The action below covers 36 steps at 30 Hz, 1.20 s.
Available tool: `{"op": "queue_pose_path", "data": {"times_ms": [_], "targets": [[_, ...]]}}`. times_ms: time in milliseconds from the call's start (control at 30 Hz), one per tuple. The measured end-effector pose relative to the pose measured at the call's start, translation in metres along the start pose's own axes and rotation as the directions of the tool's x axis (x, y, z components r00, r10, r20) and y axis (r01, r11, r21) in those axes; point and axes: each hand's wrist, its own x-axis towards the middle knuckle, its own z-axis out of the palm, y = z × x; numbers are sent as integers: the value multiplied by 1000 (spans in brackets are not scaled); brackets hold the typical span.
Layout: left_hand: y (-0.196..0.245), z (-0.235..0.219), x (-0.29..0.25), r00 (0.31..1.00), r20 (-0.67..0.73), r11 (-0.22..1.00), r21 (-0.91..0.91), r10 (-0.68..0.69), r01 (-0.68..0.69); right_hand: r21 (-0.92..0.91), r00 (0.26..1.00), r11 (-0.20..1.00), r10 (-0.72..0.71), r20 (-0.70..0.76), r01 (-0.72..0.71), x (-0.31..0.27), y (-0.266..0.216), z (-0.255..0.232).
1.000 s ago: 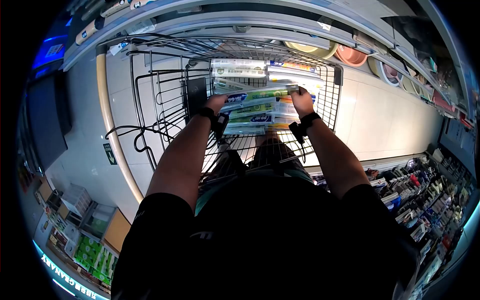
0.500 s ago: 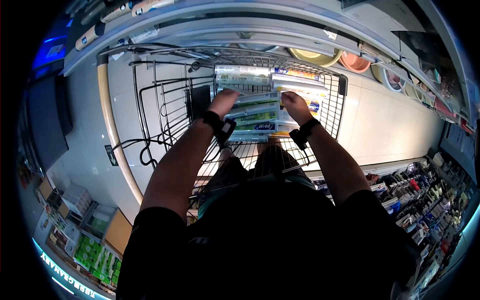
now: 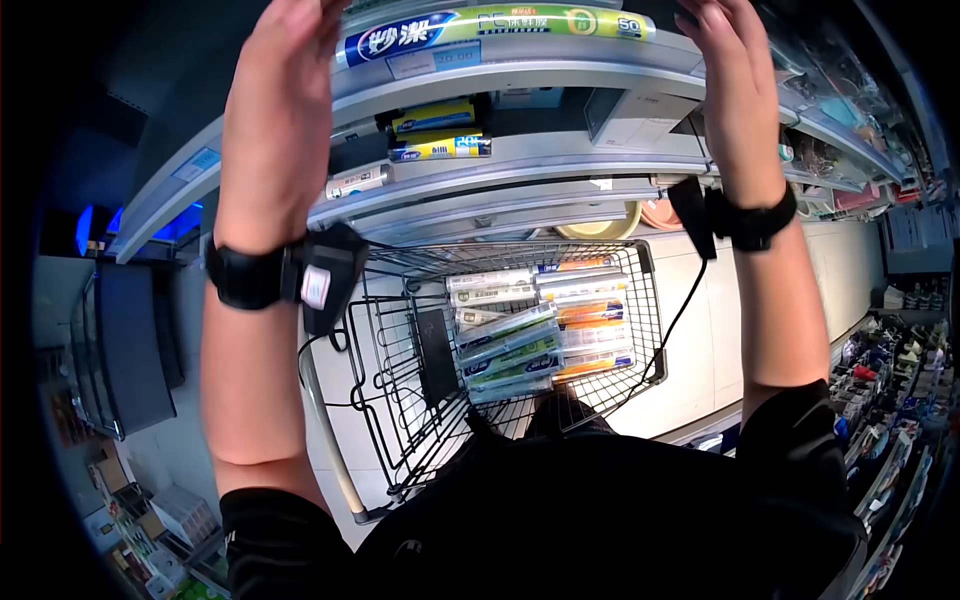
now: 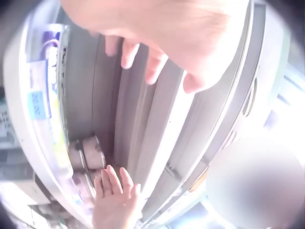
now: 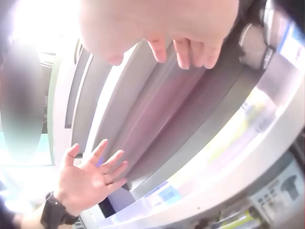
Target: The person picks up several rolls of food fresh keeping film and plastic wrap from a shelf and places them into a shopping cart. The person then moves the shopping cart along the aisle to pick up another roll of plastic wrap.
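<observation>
A roll of cling film (image 3: 500, 32) in a blue and green wrapper marked 50 lies along the front of a shelf. My left hand (image 3: 275, 130) is raised beside its left end, fingers extended and holding nothing. Past its right end, my right hand (image 3: 738, 110) is lifted with nothing in it; the head view cuts off the fingertips of both. In the right wrist view, the left hand (image 5: 90, 186) faces the shelf with its fingers spread. Below, several wrapped rolls (image 3: 510, 335) lie in two stacks in the wire shopping cart (image 3: 648, 300).
A price tag (image 3: 455, 60) sits on the shelf edge under the cling film. Yellow and blue rolls (image 3: 440, 147) lie one shelf lower, with a yellow basin (image 3: 600, 222) near the floor. A cable (image 3: 685, 310) hangs from the right wrist camera.
Both hands have left the rolls in the cart and risen forward to the shelf. The rolls stay stacked in the cart. The head view now takes in more of the shelves.
</observation>
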Motion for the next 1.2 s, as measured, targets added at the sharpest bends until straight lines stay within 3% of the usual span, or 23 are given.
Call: {"op": "queue_pose_path", "data": {"times_ms": [33, 67, 100, 133, 167, 233, 267, 333, 400, 467, 533, 600, 633, 667, 700, 733, 767, 800, 900, 933, 1033, 1200], "targets": [[4, 9, 8, 993, -110, 999, 29, 49, -46, -55, 998, 996, 66, 15, -65, 16, -1, 4], [1, 5, 17, 993, -103, 998, 32, 60, -57, -191, 988, 969, 153, -18, -154, 30, 3, 6], [-10, -6, 26, 990, -125, 990, 118, -58, 73, -289, 963, 925, 267, 33, -246, 41, 2, 6], [-26, -21, 35, 972, -161, 958, 201, -172, 203, -518, 923, 768, 360, -140, -378, 53, 36, 2], [-41, -37, 45, 938, -205, 902, 277, -280, 330, -447, 879, 793, 477, 32, -414, 61, 39, 0], [-46, -45, 56, 827, -324, 724, 402, -460, 560, -616, 631, 568, 762, 143, -546, 73, 31, 1], [-41, -41, 54, 815, -335, 728, 374, -472, 575, -611, 634, 572, 760, 144, -547, 72, 31, 3], [-42, -43, 55, 805, -345, 729, 350, -483, 588, -731, 761, 579, 636, 127, -362, 64, 32, 9], [-57, -58, 55, 786, -287, 632, 474, -547, 613, -763, 766, 526, 640, 62, -377, 59, 29, 15], [-48, -58, 52, 795, -232, 643, 483, -560, 594, -792, 770, 471, 638, 0, -390, 54, 24, 17], [-40, -55, 46, 808, -178, 661, 492, -561, 567, -398, 836, 777, 547, 42, -488, 49, 19, 19], [-38, -46, 33, 910, -341, 811, 446, -236, 378, -359, 878, 814, 477, -33, -456, 46, 34, 19], [-28, -42, 25, 911, -339, 813, 446, -233, 374, -326, 905, 846, 411, -108, -422, 44, 36, 17], [-15, -38, 15, 915, -347, 848, 404, -206, 344, -283, 905, 869, 425, 9, -405, 39, 8, 10], [-2, -33, 2, 917, -355, 879, 360, -180, 312, -288, 907, 869, 420, 4, -401, 28, -5, 3], [9, -28, -11, 909, -359, 914, 256, -214, 316, -107, 925, 920, 381, 16, -377, 15, -15, -3], [8, -28, -25, 927, -343, 965, 153, -151, 214, 80, 941, 938, 337, 21, -337, 0, -29, -5], [12, -27, -42, 906, -363, 960, 90, -217, 266, 174, 924, 917, 375, -76, -358, -19, -46, 1], [20, -20, -101, 836, -343, 903, -184, -429, 388, 314, 884, 856, 459, -95, -411, -70, -59, -4], [13, -18, -122, 820, -365, 891, -290, -440, 349, 410, 864, 808, 496, -86, -423, -88, -70, -1], [19, -6, -180, 739, -323, 804, -302, -591, 512, 322, 842, 827, 522, -139, -460, -147, -73, -2], [30, -13, -250, 695, -181, 718, -183, -696, 672, 271, 796, 800, 585, -154, -535, -238, -86, -14]]}}
